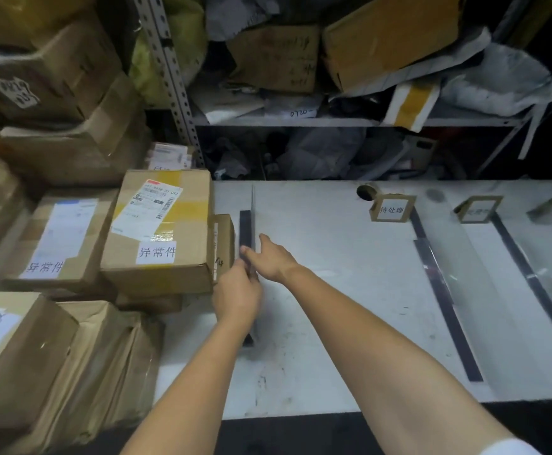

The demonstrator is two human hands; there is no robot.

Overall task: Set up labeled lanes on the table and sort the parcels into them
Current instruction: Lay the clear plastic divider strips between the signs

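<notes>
The left grip [235, 290] is curled around a dark strip [246, 233] that runs from the bench's near part toward its far edge, close to the left edge, while the right grip [273, 257] lies flattened on the same strip with fingers spread narrow, pressing rather than holding; this looks like the laying of a lane divider, one hand steadying, the other smoothing it down. Just left of the strip, stacked parcels [160, 231] crowd the bench's left edge, the top ones labelled in large characters, probably waiting there until the lanes are ready. Farther right, along the far edge, a standing label card [392, 210] heads the next lane, with a second dark strip [445, 290] running from it toward the near edge, then another card [478, 210] and a third strip [537, 290]. The bench [333, 323] is white and scuffed. Behind it, metal shelving [301, 121] holds boxes and grey mailing bags in dim light.
</notes>
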